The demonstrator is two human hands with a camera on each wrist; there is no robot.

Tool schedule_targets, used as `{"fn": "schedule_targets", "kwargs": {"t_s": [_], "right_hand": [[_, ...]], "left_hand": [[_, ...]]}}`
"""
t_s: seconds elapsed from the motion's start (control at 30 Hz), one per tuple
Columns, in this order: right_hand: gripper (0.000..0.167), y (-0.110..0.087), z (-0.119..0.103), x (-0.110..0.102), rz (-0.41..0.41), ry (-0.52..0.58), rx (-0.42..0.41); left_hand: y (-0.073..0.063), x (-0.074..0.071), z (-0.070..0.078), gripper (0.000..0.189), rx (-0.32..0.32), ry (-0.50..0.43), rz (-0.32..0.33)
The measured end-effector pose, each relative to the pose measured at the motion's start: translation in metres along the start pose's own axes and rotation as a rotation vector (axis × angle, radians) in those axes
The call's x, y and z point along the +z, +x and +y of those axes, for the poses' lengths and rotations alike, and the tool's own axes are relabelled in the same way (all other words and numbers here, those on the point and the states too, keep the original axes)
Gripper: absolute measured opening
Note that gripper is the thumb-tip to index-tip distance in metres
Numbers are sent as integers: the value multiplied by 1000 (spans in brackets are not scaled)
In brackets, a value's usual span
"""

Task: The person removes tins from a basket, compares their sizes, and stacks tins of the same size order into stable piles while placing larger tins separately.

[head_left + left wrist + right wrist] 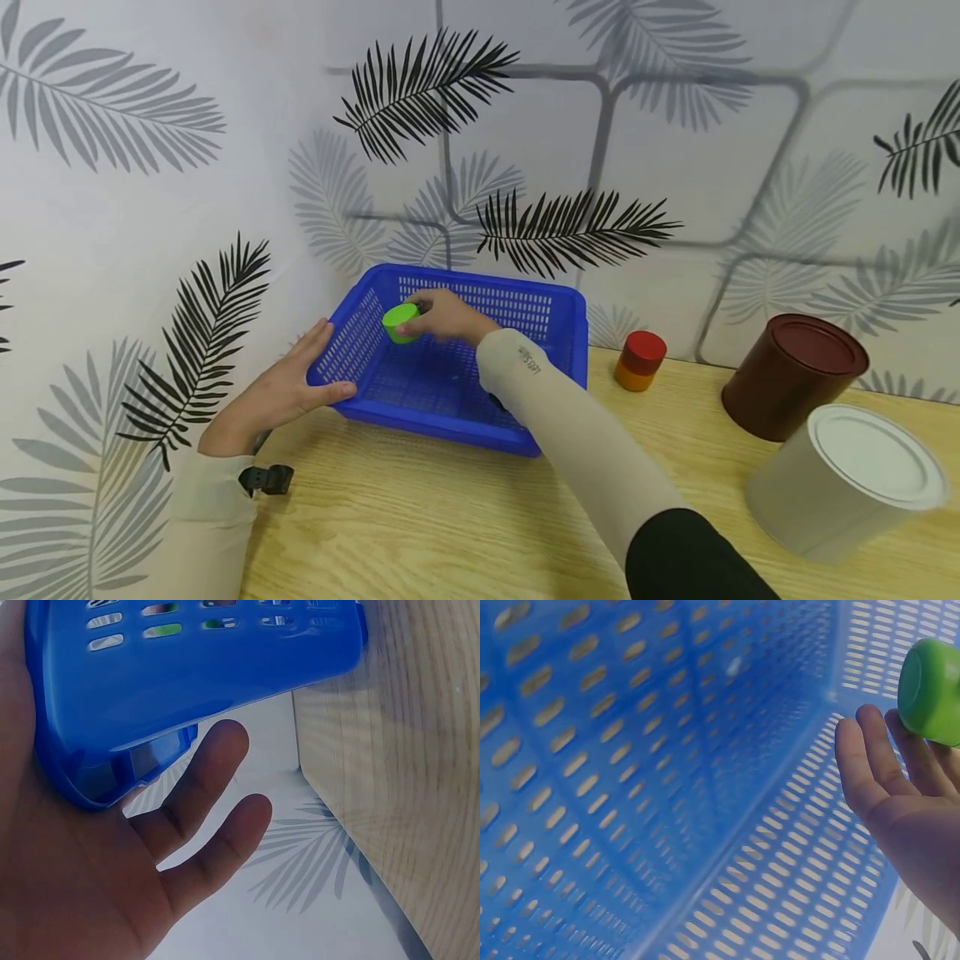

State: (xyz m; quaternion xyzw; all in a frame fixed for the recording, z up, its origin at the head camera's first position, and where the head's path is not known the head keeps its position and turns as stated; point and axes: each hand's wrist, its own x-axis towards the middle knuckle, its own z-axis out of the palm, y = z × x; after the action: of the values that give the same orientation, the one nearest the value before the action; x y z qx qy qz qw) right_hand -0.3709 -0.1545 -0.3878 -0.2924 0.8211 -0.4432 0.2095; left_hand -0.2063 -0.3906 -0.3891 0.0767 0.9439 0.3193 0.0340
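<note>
My right hand [450, 318] is inside the blue plastic basket [442, 423], gripping a small round green tub [400, 323] above the floor near its left side. In the right wrist view, the tub [930, 690] sits against the fingertips of the right hand [900, 787], and the other fingers stretch out loosely. My left hand [281, 387] holds the basket's front left corner, with the thumb over the front rim and fingers along the left rim. From the left wrist, the basket's corner [150, 690] lies against the left hand [82, 877]; two fingers extend past it without touching it.
Right of the basket stands a small red-and-orange cylinder [641, 360]. Farther right are a dark brown lidded can [787, 379] and a white lidded can [840, 492]. The wooden table [420, 517] meets a leaf-patterned wall [660, 167] just behind the basket.
</note>
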Motion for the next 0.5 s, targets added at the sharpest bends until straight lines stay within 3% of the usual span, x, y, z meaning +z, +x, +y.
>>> {"fn": "schedule_targets", "kwargs": {"t_s": [0.5], "right_hand": [[62, -35, -33, -24, 35, 179, -24]], "left_hand": [[4, -5, -2, 106, 20, 8, -15]]}}
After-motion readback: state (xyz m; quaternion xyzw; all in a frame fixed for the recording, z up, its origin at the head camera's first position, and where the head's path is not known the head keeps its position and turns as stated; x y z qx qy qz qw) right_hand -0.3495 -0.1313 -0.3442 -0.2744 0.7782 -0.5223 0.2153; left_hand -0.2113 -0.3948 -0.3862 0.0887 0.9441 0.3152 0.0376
